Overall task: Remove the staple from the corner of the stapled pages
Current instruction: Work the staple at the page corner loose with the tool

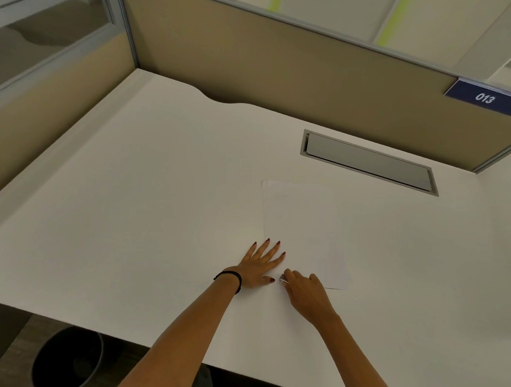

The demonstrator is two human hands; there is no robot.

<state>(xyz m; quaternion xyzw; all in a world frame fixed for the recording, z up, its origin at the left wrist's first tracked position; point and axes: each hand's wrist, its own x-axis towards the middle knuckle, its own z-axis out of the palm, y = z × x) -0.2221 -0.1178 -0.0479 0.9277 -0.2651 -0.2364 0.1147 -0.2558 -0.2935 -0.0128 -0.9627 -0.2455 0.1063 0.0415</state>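
White stapled pages lie flat on the white desk, right of centre. My left hand rests flat with fingers spread on the near left part of the pages. My right hand is closed around a small silver staple remover, whose tip sits at the pages' near left corner, just beside my left thumb. The staple itself is too small to make out.
A grey cable hatch is set into the desk behind the pages. Tan partition walls enclose the desk at the back and left, with a blue "013" sign. A dark waste bin stands on the floor below the near edge.
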